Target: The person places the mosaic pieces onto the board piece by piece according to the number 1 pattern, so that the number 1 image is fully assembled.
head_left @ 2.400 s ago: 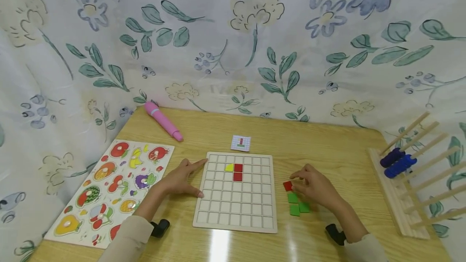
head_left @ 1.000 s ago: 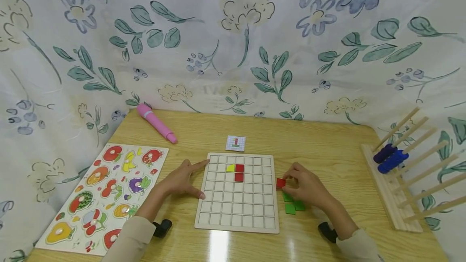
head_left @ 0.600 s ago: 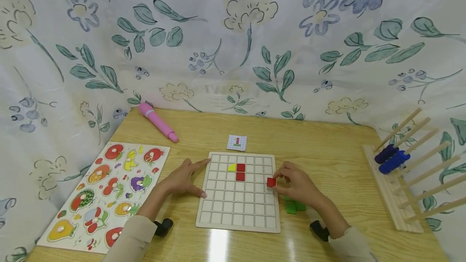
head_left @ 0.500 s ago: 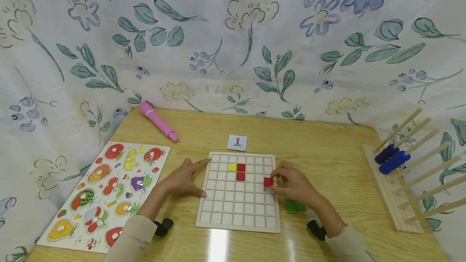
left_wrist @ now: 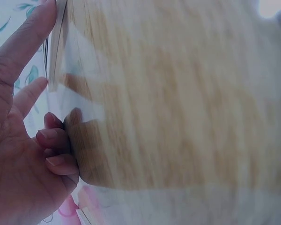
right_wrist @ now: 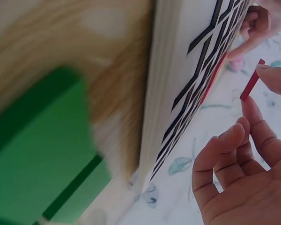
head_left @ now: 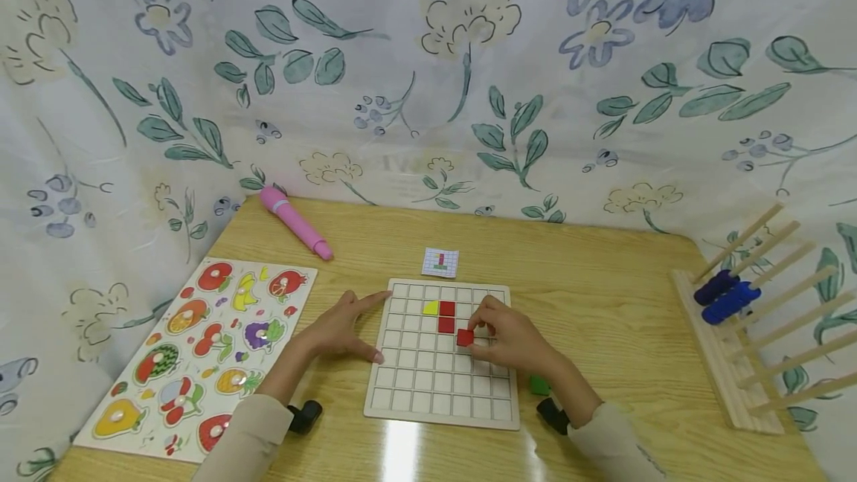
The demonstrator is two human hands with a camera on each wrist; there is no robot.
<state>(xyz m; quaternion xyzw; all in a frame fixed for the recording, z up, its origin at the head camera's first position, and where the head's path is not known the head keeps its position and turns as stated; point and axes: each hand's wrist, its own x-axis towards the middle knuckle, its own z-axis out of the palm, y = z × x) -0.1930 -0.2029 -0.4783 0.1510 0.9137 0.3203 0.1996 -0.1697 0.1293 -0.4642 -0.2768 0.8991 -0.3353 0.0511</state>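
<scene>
A square wooden grid board (head_left: 415, 396) lies on the table. On it sit a yellow piece with a rounded corner (head_left: 431, 309) and two red square tiles (head_left: 446, 317) stacked in one column to its right. My left hand (head_left: 332, 332) touches the board's left edge with spread thumb and index finger. My right hand (head_left: 510, 337) pinches another red square tile (right_wrist: 253, 79) between thumb and index finger, over the board just below and right of the placed reds. Green square tiles (head_left: 539, 385) lie right of the board, mostly hidden under the right arm.
A small card with a grid pattern (head_left: 440, 262) lies behind the board. At left are a fruit puzzle board (head_left: 161, 400) and a pink toy microphone (head_left: 296, 222). A wooden peg rack (head_left: 726, 363) with dark blue and blue beads stands at right.
My right hand has pinched the red tile from beside the green ones and carried it left over the board. My left hand has stayed at the board's edge.
</scene>
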